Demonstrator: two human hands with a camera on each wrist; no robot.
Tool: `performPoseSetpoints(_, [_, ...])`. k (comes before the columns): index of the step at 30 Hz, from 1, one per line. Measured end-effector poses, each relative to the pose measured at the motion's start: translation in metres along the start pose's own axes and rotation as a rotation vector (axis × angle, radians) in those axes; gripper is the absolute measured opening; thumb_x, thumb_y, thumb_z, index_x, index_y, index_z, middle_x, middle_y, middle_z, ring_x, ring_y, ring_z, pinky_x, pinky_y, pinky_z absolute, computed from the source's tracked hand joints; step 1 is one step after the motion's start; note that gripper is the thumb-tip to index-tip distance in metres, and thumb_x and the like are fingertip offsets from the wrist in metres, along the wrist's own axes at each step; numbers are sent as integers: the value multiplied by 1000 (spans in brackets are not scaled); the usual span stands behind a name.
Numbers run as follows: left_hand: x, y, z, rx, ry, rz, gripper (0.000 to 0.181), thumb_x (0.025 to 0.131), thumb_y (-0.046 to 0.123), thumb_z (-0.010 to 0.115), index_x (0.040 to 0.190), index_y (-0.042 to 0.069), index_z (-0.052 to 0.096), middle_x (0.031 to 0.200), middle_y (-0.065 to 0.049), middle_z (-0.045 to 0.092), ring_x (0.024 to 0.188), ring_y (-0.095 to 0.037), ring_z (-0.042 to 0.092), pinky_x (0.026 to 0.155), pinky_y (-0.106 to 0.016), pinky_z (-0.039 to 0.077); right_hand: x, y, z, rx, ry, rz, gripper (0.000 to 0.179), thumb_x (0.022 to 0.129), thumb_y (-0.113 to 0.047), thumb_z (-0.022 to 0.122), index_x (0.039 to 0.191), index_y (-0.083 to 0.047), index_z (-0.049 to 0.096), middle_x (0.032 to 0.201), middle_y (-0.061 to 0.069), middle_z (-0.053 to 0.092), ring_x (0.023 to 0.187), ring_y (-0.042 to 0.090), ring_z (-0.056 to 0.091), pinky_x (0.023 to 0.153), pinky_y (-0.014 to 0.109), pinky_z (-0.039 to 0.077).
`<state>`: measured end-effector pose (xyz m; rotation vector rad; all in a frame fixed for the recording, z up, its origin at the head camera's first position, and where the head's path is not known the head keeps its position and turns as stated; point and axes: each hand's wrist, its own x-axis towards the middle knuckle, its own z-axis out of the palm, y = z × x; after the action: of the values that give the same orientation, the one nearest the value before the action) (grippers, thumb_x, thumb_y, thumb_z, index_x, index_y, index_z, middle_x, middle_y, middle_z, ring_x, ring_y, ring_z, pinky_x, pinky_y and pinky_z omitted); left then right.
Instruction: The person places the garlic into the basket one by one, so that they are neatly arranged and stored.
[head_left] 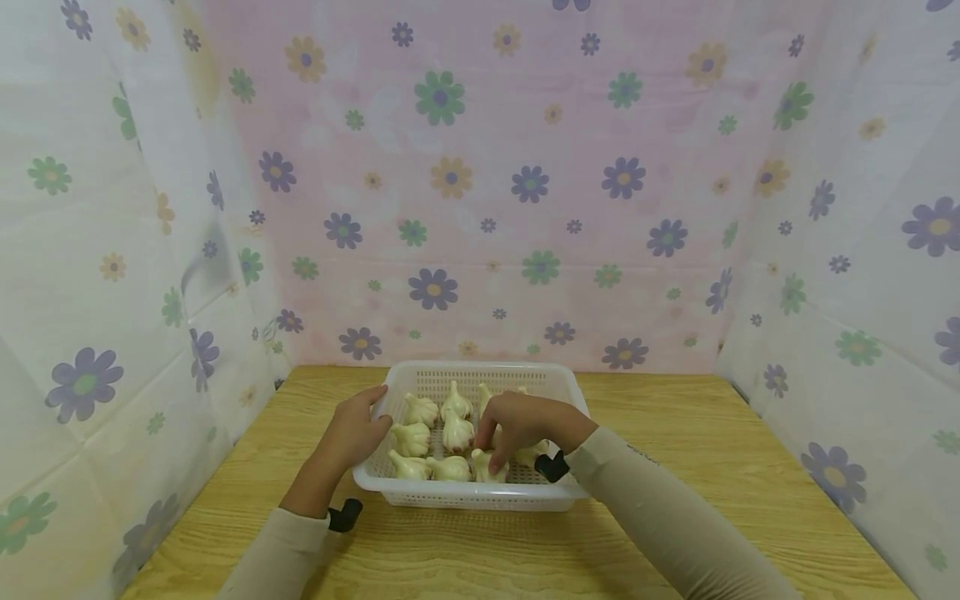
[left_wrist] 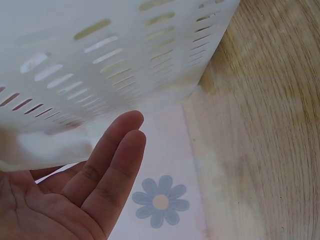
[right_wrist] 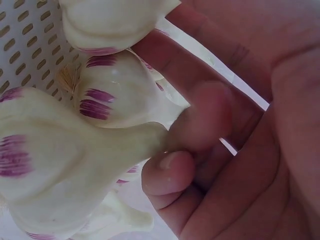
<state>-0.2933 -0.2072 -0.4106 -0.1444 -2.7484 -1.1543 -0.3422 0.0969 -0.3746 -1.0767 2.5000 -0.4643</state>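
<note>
A white plastic basket (head_left: 480,492) holds several garlic bulbs with purple-streaked bases. My left hand (head_left: 356,429) holds the basket's left rim, thumb over the top edge. In the left wrist view, two nearly straight fingers (left_wrist: 112,170) of that hand lie along the slotted outer wall. Over the basket's right half reaches my right hand (head_left: 517,421), its fingers pointing down among the bulbs. Seen from the right wrist, thumb and finger pinch the stem of one garlic bulb (right_wrist: 55,165). Another garlic bulb (right_wrist: 120,95) lies just beyond it. The right hand and forearm hide some bulbs.
The basket stands on a wood-grain table (head_left: 660,450) near its back edge. A pink flowered cloth (head_left: 487,208) hangs behind, and pale flowered cloths close in the left and right sides. Dark wrist-worn pieces show at both cuffs.
</note>
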Motion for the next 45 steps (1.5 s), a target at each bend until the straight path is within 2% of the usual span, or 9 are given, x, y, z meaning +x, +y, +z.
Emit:
performPoseSetpoints(9, [1, -2, 0, -10, -10, -7, 60, 98, 14, 57, 155, 1, 44, 153, -26, 51, 81, -23, 66, 56, -29, 54, -3, 0, -2, 22, 0, -23, 27, 74, -28, 93, 98, -35, 81, 106, -19, 76, 107, 14, 71, 85, 28, 59])
performPoseSetpoints(15, [2, -2, 0, -16, -20, -19, 61, 98, 14, 58, 156, 1, 43, 154, -26, 49, 86, -25, 66, 58, -30, 54, -3, 5, -3, 26, -1, -60, 25, 76, -30, 92, 99, -34, 81, 106, -18, 76, 108, 17, 71, 85, 27, 58])
performPoseSetpoints(24, [4, -3, 1, -16, -16, -16, 61, 98, 15, 57, 156, 2, 43, 154, -25, 50, 81, -23, 65, 57, -30, 54, -5, 10, -7, 19, 9, -123, 24, 79, -38, 89, 102, -36, 81, 110, -17, 76, 106, 3, 69, 89, 27, 58])
performPoseSetpoints(29, [3, -4, 1, -19, -22, -16, 61, 98, 15, 57, 157, 2, 42, 154, -25, 50, 80, -23, 66, 56, -31, 54, -11, 15, -10, 25, 29, -146, 28, 82, -40, 86, 108, -29, 82, 113, -12, 78, 109, 15, 71, 87, 30, 58])
performPoseSetpoints(32, [3, -3, 1, -17, -24, -23, 62, 98, 16, 58, 157, 3, 43, 153, -25, 51, 82, -23, 66, 57, -31, 54, -20, 19, -14, 15, 54, -139, 32, 86, -43, 82, 111, -24, 82, 113, -10, 78, 109, 18, 71, 88, 33, 58])
performPoseSetpoints(38, [4, -1, -1, -14, -34, -33, 62, 99, 17, 58, 157, 4, 42, 153, -25, 51, 76, -21, 66, 57, -31, 55, -51, 36, -29, 5, 157, -120, 35, 96, -49, 70, 119, -24, 79, 121, -7, 75, 105, 11, 70, 84, 34, 58])
performPoseSetpoints(43, [4, 0, -1, -19, -38, -30, 62, 99, 16, 57, 157, 2, 41, 153, -27, 51, 83, -23, 68, 59, -32, 57, -82, 57, -45, 72, 261, -14, 31, 98, -50, 66, 120, -31, 76, 123, -7, 73, 89, 17, 71, 74, 33, 57])
performPoseSetpoints(45, [4, 0, -1, -20, -41, -30, 63, 99, 17, 57, 158, 2, 40, 152, -27, 51, 87, -25, 68, 61, -32, 58, -96, 67, -50, 95, 292, 27, 32, 99, -48, 66, 122, -28, 75, 124, -4, 72, 87, 19, 70, 74, 34, 58])
